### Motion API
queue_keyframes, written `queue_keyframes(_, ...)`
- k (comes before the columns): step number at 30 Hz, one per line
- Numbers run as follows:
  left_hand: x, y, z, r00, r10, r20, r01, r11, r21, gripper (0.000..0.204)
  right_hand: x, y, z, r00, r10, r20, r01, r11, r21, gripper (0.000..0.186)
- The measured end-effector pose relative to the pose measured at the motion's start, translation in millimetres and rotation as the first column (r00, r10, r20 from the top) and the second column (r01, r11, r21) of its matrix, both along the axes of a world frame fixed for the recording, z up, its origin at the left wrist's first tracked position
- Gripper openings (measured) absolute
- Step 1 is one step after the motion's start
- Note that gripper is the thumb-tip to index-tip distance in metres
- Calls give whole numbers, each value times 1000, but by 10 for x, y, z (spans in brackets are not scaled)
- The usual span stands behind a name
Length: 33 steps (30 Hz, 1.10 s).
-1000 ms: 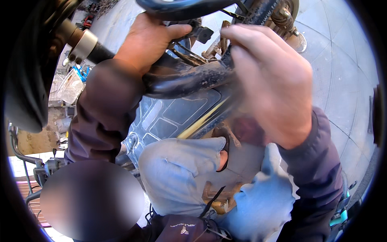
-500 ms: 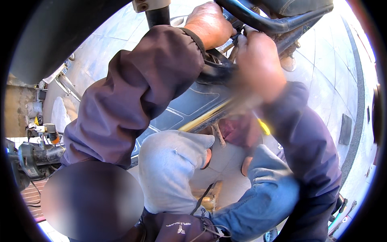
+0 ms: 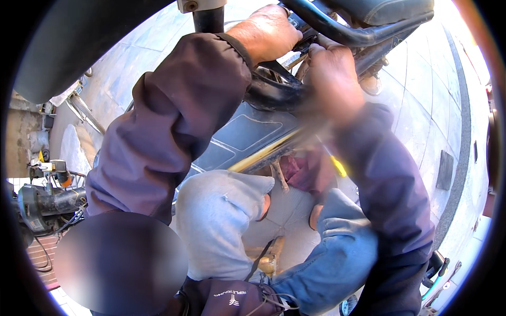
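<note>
Both my hands reach into the underside of a scooter frame below its seat, at the top of the view. My left hand (image 3: 270, 32) is closed, its fingertips beside a small black part (image 3: 305, 44); what it grips is hidden. Facing it, my right hand (image 3: 333, 67) has thumb and fingers pinched around that same spot, its wrist partly blurred. A thick black curved tube (image 3: 340, 29) passes just above the right fingers. Under the hands lie a black curved frame piece (image 3: 271, 94) and the scooter's dark footboard (image 3: 247, 129).
A yellow-handled screwdriver (image 3: 338, 166) and a dark red cloth (image 3: 308, 171) show below my right forearm. The black seat (image 3: 377, 10) juts over the top right. Between my knees is a wooden stool (image 3: 271, 258). A dark flat plate (image 3: 445, 170) lies on the tiled floor.
The whole view has shifted slightly. My left hand has moved a little left, and my right fingers have changed their hold at the small black part.
</note>
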State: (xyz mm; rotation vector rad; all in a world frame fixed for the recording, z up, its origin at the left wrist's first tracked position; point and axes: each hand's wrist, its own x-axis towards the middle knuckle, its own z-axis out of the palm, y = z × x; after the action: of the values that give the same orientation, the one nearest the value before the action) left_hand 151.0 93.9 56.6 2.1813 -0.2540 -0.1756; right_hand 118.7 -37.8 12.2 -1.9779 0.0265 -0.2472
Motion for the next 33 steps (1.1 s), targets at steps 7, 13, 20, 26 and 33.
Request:
queue_keyframes(7,-36,-12,41,999,15,36,-15,1000,-5,39,-68,27,-63,992,28,122,-33,999,35,22)
queue_keyframes(13,63,-28,-40,999,47,-3,-47,997,-62,40,-88,24,9,987,61,-150,-4,936,353,16)
queue_keyframes(20,56,-19,0,991,53,119,-84,957,277,49,-106,21,-33,981,156,-116,-86,884,459,18)
queue_keyframes(26,-30,-10,156,999,7,42,-21,945,327,45,-128,39,-60,989,145,-13,-126,893,433,22)
queue_keyframes(33,-162,-18,241,993,-46,106,-9,886,463,32,-107,2,-86,985,153,78,-170,918,359,25)
